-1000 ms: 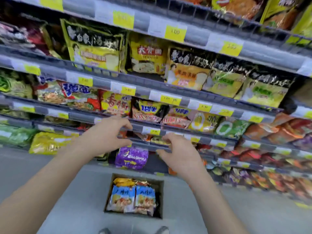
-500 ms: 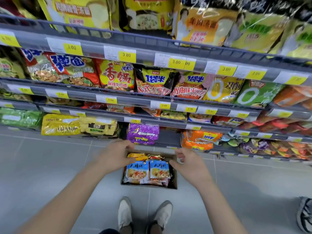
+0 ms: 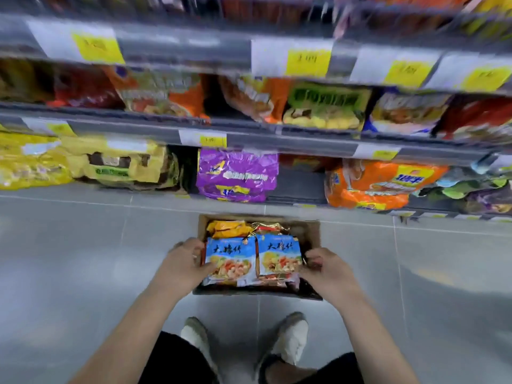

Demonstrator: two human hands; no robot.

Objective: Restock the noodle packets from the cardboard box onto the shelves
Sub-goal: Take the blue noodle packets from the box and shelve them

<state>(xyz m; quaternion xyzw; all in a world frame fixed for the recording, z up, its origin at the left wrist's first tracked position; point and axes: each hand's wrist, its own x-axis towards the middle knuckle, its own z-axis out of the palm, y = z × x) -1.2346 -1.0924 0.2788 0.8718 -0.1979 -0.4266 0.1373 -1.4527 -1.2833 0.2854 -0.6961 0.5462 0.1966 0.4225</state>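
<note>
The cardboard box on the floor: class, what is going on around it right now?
A person is bent over the cardboard box, which sits on the floor in front of the shelves. The left hand touches one blue noodle packet and the right hand reaches the other blue packet. Both packets are in the box; nothing is lifted out yet.

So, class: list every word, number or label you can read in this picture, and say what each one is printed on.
"大骨汤" (last character uncertain): left blue packet in the cardboard box.
Same brush lettering: right blue packet.
Yellow price tags on the shelf edges: blurred, unreadable.
Purple packet, orange packet: print blurred.
</note>
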